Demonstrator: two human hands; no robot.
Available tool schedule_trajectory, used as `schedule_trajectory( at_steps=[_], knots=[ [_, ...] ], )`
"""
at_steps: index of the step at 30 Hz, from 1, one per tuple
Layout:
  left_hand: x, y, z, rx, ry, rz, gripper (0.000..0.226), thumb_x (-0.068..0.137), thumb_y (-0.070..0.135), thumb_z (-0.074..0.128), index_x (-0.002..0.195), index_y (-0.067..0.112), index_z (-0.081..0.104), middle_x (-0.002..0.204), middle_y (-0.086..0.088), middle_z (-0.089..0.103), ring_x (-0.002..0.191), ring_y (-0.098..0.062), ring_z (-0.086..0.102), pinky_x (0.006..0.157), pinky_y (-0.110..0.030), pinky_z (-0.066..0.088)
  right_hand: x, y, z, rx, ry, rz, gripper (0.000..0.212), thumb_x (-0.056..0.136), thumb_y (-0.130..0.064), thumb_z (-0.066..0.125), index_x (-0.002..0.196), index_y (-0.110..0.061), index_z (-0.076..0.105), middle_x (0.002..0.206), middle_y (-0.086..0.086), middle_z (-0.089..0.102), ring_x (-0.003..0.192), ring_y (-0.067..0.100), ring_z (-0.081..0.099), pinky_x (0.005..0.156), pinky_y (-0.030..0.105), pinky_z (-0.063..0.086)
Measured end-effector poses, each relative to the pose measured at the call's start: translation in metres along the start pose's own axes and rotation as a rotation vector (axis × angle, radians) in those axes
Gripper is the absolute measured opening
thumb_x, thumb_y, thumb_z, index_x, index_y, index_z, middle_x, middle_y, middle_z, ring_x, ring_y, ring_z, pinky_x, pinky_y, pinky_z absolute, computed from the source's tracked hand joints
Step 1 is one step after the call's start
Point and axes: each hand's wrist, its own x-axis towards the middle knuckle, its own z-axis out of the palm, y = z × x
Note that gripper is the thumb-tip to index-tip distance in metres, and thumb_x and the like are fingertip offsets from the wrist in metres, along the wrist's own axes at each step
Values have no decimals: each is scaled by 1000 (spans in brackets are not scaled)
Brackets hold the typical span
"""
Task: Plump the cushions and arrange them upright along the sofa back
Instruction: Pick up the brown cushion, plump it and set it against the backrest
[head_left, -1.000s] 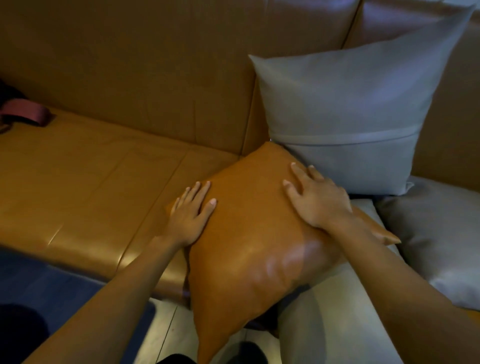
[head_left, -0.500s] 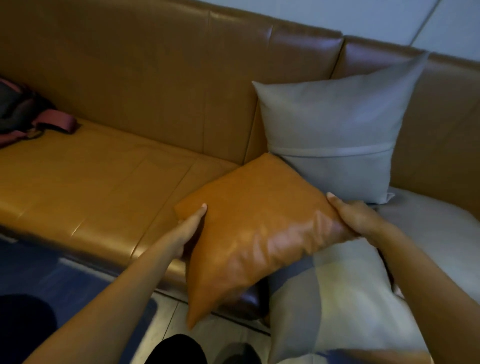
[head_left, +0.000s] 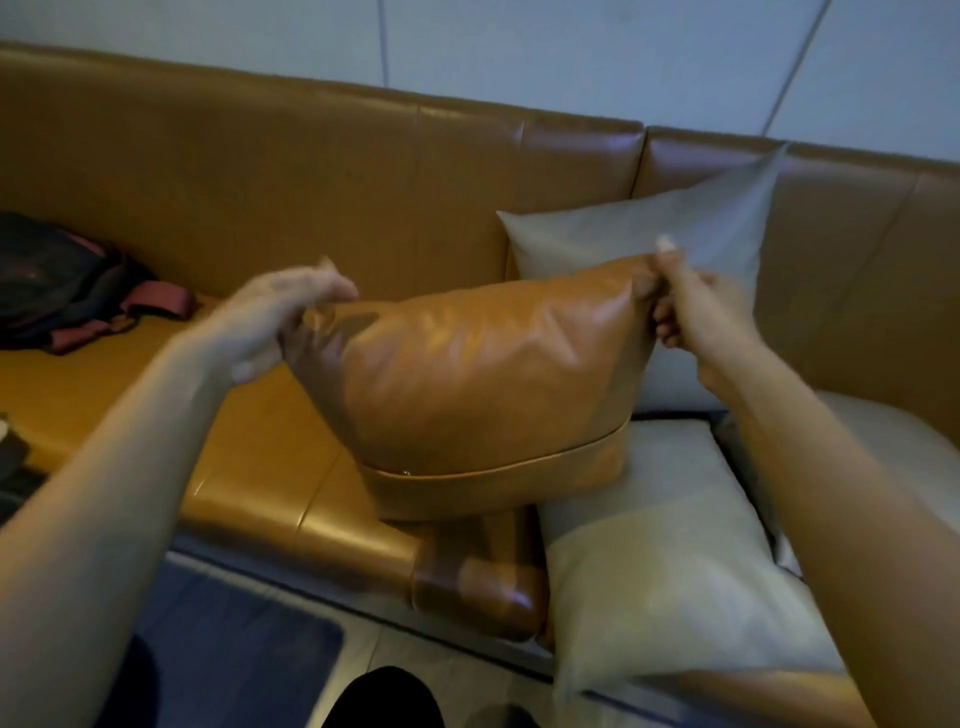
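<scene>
An orange leather cushion (head_left: 483, 384) hangs upright above the sofa seat, its seam band at the bottom. My left hand (head_left: 291, 317) pinches its top left corner and my right hand (head_left: 691, 306) pinches its top right corner. Behind it a grey cushion (head_left: 675, 234) stands upright against the sofa back (head_left: 311, 182). A second grey cushion (head_left: 660, 561) lies flat on the seat at the right, partly over the front edge. A third grey cushion (head_left: 893, 441) lies flat at the far right.
A dark bag with maroon straps (head_left: 67, 291) sits on the sofa seat (head_left: 249, 467) at the far left. A dark blue rug (head_left: 228, 654) covers the floor in front. A pale panelled wall (head_left: 519, 52) rises behind the sofa.
Both hands shifted from the cushion's sides to its top corners and lifted it off the seat, turning it upright. My view has tilted up, showing the wall.
</scene>
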Motion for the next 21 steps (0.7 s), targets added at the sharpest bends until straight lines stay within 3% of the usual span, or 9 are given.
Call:
schedule_trajectory(
  at_steps=[3,5,7,9,12,14,17,20,21],
  knots=[
    [0,-35,1,330,203,36,36,78,31,77,102,5,72,82,-24,66,53,-18,63,50,-22,53,-1,10,21,-181,-29,-150,57,92,-65,52,73,-13,61,62,-2,54,65,18,55,64,39,46],
    [0,-47,0,502,302,93,31,84,39,75,97,10,75,86,-22,71,67,-20,67,62,-26,57,-3,7,34,-265,-16,-221,49,98,-59,49,66,-22,50,65,-2,53,71,19,53,61,36,37],
    [3,-42,-1,796,356,184,41,87,59,63,95,21,76,94,-5,74,85,-17,66,74,-35,53,-3,6,45,-302,-9,-276,44,100,-59,42,72,-25,49,81,3,57,84,22,55,68,34,36],
    [5,-28,16,1025,216,275,61,85,77,50,107,25,73,107,2,71,97,-17,62,79,-35,48,-7,3,56,-232,-73,-261,41,102,-59,36,95,-24,55,105,4,60,100,19,58,81,33,41],
    [11,-18,56,1190,-32,322,94,77,87,46,141,19,52,135,-5,58,120,-24,56,94,-38,47,-18,-2,72,-34,-192,-204,36,105,-56,30,122,-29,46,116,-12,56,109,5,52,92,25,37],
    [16,-19,77,1210,-52,313,102,75,88,45,151,20,37,144,-6,49,127,-26,52,99,-41,46,-22,6,77,10,-157,-188,42,104,-58,28,132,-31,44,122,-12,53,116,6,48,102,29,35],
    [23,-28,92,1252,7,416,97,79,86,39,152,21,33,145,-4,48,128,-26,51,100,-45,45,-28,18,77,-120,-5,-231,52,99,-66,33,128,-25,48,129,-3,57,126,20,52,112,45,38],
    [27,-40,89,1299,88,535,89,87,82,32,148,17,39,141,-6,54,123,-27,55,99,-45,44,-39,9,89,-580,269,-696,64,97,-51,46,150,-17,41,155,15,43,146,33,36,122,57,18],
    [28,-43,87,1295,95,572,86,90,79,30,146,15,42,138,-8,57,120,-29,57,97,-45,46,-45,0,98,-727,260,-885,60,97,-46,46,150,-18,44,158,15,41,149,33,33,122,58,11]
  ],
)
